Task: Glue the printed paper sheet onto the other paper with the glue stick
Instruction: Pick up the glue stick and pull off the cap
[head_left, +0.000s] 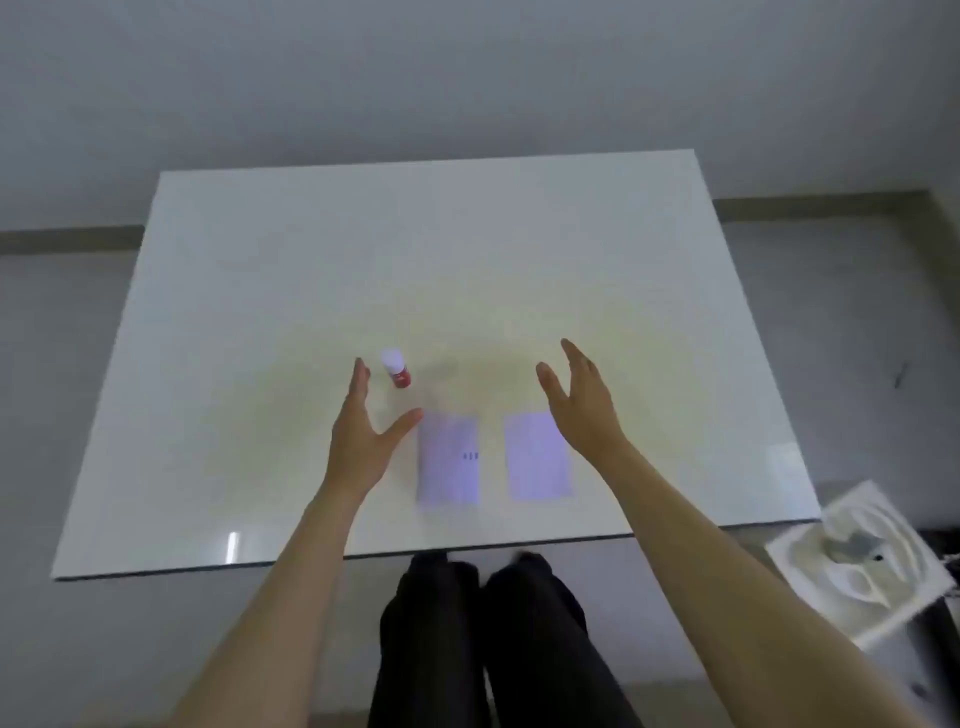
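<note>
A small glue stick (396, 370) with a white cap and red body stands on the white table (311, 260). Two pale paper sheets lie side by side nearer me. The left sheet (448, 460) carries a small dark print mark; the right sheet (535, 460) looks blank. My left hand (363, 431) hovers open just left of the glue stick and the printed sheet, thumb spread toward the sheet's top corner. My right hand (582, 405) hovers open above the blank sheet's upper right corner. Neither hand holds anything.
The table's near edge (415, 553) runs just in front of my dark-trousered legs (483, 639). A white moulded tray-like object (862, 561) sits on the floor at the right, below the table's corner. A grey wall stands behind the table.
</note>
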